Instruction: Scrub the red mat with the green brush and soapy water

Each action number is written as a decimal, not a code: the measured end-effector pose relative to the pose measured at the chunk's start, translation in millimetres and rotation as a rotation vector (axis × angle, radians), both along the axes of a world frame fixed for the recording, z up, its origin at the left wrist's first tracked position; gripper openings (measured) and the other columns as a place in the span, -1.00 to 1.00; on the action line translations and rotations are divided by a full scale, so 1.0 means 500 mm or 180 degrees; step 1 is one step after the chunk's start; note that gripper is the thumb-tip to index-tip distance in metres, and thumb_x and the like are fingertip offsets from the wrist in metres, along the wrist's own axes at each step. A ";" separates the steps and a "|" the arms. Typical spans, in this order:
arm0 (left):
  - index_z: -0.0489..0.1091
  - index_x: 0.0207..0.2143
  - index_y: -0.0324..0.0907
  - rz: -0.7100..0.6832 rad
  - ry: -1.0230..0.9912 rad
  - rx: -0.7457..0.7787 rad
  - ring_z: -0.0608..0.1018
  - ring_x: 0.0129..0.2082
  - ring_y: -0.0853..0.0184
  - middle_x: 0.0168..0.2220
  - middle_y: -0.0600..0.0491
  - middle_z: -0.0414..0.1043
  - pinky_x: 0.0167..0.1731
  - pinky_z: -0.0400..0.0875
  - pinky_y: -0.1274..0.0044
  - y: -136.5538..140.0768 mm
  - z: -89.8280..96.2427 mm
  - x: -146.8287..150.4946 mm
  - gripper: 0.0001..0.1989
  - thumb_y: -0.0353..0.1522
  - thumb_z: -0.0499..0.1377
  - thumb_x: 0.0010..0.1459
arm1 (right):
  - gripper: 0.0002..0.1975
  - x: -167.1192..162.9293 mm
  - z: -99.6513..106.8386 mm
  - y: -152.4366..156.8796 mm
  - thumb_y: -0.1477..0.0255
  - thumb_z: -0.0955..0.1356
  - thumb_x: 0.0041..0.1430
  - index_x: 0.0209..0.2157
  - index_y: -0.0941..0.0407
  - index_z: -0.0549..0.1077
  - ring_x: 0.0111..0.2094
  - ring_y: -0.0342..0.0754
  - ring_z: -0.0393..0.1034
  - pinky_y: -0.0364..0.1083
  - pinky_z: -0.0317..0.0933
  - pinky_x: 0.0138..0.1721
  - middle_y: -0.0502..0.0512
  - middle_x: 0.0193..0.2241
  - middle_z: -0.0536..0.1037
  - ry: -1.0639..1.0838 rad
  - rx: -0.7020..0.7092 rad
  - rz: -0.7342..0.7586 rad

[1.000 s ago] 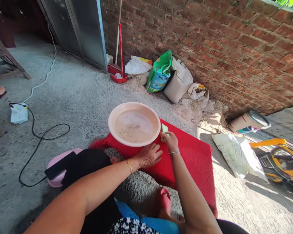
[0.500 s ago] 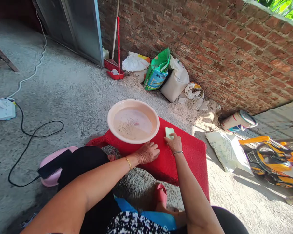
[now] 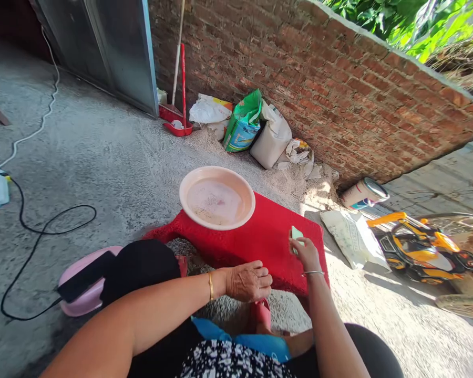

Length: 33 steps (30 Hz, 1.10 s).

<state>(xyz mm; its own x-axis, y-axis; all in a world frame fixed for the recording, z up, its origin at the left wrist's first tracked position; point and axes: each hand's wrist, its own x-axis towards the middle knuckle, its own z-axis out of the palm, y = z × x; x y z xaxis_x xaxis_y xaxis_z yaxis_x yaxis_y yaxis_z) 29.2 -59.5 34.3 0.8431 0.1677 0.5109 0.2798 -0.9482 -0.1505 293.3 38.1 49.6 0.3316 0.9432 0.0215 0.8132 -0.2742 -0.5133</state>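
Holds a pale green brush (image 3: 295, 233) tilted between thumb and fingers of the right hand (image 3: 308, 254), at the right end of a red cloth (image 3: 260, 241); cannot tell whether pressing on it or just above. Holds the left hand (image 3: 248, 282) palm down by the near edge, fingers close together and loosely bent; cannot tell whether gripping anything underneath. Looks like the scrubbing step; seems to call next for laying the brush flat and stroking firmly, with the left hand steadying the cloth. Farther out, has a basin (image 3: 220, 227) of cloudy water (image 3: 207, 197) at the left end, sacks (image 3: 271, 142) beyond
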 end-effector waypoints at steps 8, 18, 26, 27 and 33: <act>0.41 -0.24 -0.16 0.0146 -0.0306 0.0051 0.32 -0.27 0.29 -0.24 -0.06 0.37 -0.19 0.20 0.40 -0.006 0.055 -0.032 -0.80 -0.34 0.00 0.27 | -0.58 -0.337 0.010 0.013 0.06 0.36 -0.02 -0.24 0.08 0.43 -0.22 0.07 0.42 -0.04 0.24 -0.24 0.15 -0.27 0.51 0.0177 -0.0167 0.0480; 0.38 -0.33 -0.19 0.0139 -0.0420 -0.0042 0.32 -0.36 0.29 -0.38 0.00 0.32 -0.25 0.20 0.38 -0.010 0.065 -0.031 -0.87 -0.37 0.06 0.23 | -0.54 -0.210 -0.002 0.002 0.06 0.32 0.08 -0.07 0.04 0.38 -0.15 0.08 0.41 -0.01 0.23 -0.19 0.20 -0.12 0.39 -0.0849 -0.0525 0.0269; 0.36 -0.39 -0.21 -0.0060 -0.0154 -0.0019 0.32 -0.44 0.30 -0.48 0.02 0.30 -0.37 0.14 0.40 -0.016 0.039 -0.011 -0.86 -0.35 0.10 0.20 | -0.45 0.117 0.026 -0.067 0.02 0.32 0.03 -0.06 0.10 0.40 -0.08 0.21 0.40 0.08 0.23 -0.15 0.39 -0.06 0.41 -0.0902 -0.0960 -0.1162; 0.36 -0.40 -0.21 -0.0101 -0.0128 -0.0016 0.32 -0.45 0.30 -0.49 0.02 0.30 -0.38 0.13 0.40 -0.019 0.032 -0.009 -0.86 -0.35 0.10 0.20 | -0.45 0.124 0.030 -0.076 0.01 0.32 0.02 -0.07 0.11 0.41 -0.09 0.21 0.40 0.08 0.22 -0.15 0.39 -0.07 0.42 -0.0901 -0.0939 -0.1202; 0.35 -0.43 -0.20 -0.0432 0.0026 -0.0093 0.34 -0.45 0.32 -0.49 0.01 0.35 -0.41 0.11 0.41 -0.046 0.010 0.001 -0.88 -0.39 0.12 0.18 | -0.49 -0.065 0.010 -0.094 -0.01 0.34 -0.07 -0.20 0.08 0.43 -0.19 0.11 0.41 -0.02 0.21 -0.23 0.19 -0.26 0.50 -0.0317 -0.0057 -0.0190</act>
<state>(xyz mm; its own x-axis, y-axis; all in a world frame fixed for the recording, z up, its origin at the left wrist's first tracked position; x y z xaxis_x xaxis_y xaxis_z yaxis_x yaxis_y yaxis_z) 29.6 -82.2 39.1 0.8632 0.0665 0.5004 0.1475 -0.9813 -0.1240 260.8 -9.0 54.8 0.3841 0.9224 0.0405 0.8419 -0.3319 -0.4254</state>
